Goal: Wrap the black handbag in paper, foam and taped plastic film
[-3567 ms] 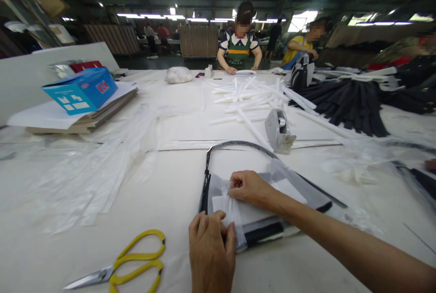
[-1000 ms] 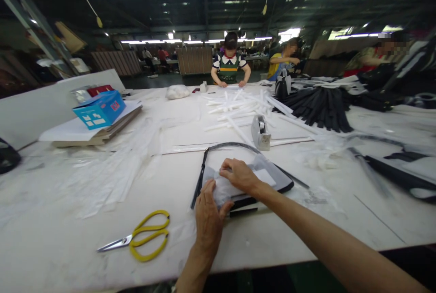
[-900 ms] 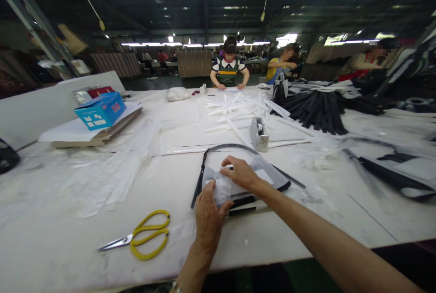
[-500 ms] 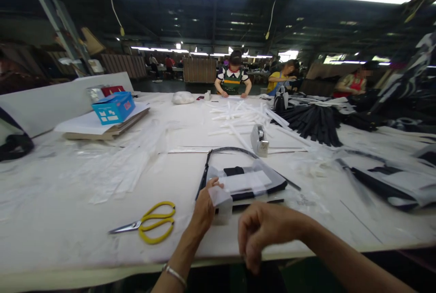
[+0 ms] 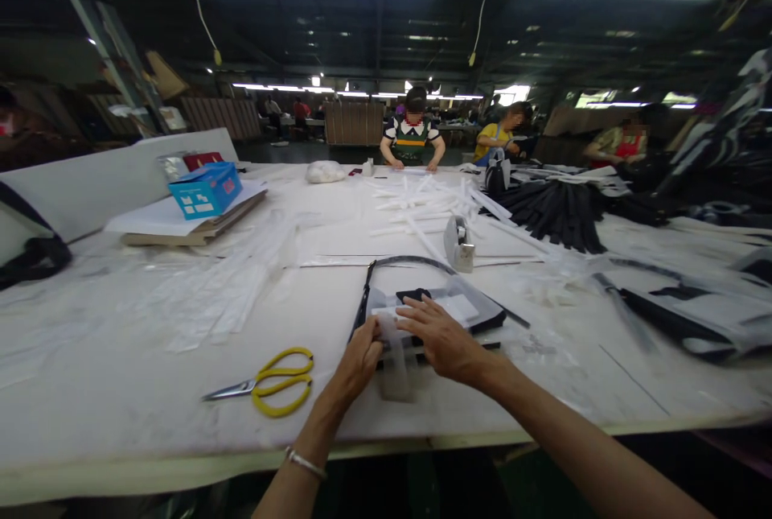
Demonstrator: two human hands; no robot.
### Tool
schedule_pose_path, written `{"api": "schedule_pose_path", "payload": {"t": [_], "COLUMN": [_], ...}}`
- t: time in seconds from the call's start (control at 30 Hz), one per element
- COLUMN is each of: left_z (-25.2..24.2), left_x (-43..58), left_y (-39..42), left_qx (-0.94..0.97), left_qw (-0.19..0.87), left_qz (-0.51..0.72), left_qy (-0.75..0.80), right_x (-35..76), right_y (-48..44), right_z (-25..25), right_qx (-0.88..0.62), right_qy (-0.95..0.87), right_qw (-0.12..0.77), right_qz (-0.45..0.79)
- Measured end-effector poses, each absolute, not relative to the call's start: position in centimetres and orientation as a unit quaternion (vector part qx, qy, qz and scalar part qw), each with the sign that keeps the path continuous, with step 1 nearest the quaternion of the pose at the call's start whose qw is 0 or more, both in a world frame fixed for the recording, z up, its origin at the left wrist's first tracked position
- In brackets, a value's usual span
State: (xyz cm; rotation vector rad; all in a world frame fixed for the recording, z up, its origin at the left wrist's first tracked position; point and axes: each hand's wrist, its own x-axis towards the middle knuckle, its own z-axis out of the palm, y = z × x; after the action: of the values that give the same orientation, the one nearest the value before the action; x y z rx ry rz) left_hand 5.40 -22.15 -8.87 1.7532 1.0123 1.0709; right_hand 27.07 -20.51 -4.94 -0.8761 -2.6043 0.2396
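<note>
A black bag (image 5: 488, 319) with a looped strap lies in front of me, partly covered by translucent wrapping and a white sheet (image 5: 459, 308). At its left end my left hand (image 5: 362, 358) pinches the edge of a translucent sheet (image 5: 398, 370), which hangs over the bag's near side. My right hand (image 5: 439, 338) lies over the bag with its fingers spread, touching the wrapping. Yellow-handled scissors (image 5: 282, 382) rest on the table to the left of my left hand.
Beyond the bag stands a tape dispenser (image 5: 459, 244). White strips (image 5: 416, 201) and black strips (image 5: 560, 213) lie farther back. A blue box (image 5: 207, 191) sits on boards at left. Another bag (image 5: 681, 322) is at right. A person (image 5: 412, 137) works across the table (image 5: 150, 438).
My right hand has moved up and forward from the table's near edge onto the bag, and its fingers have opened. My left hand keeps the sheet, now lying lower over the bag.
</note>
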Motion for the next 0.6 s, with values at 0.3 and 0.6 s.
{"api": "schedule_pose_path", "payload": {"t": [0.3, 0.6], "left_z": [-10.9, -12.2], "left_x": [4.4, 5.1], "left_y": [-23.0, -22.5], "left_qx": [0.846, 0.864], "left_qw": [0.17, 0.028], "left_qz": [0.315, 0.301], "left_qy": [0.394, 0.402], "right_x": [26.3, 26.7], "right_y": [-21.4, -22.2], "right_z": [-8.2, -9.6], "right_qx": [-0.268, -0.196], "right_qy": [-0.902, -0.889], "right_qw": [0.337, 0.414], "right_qz": [0.033, 0.002]}}
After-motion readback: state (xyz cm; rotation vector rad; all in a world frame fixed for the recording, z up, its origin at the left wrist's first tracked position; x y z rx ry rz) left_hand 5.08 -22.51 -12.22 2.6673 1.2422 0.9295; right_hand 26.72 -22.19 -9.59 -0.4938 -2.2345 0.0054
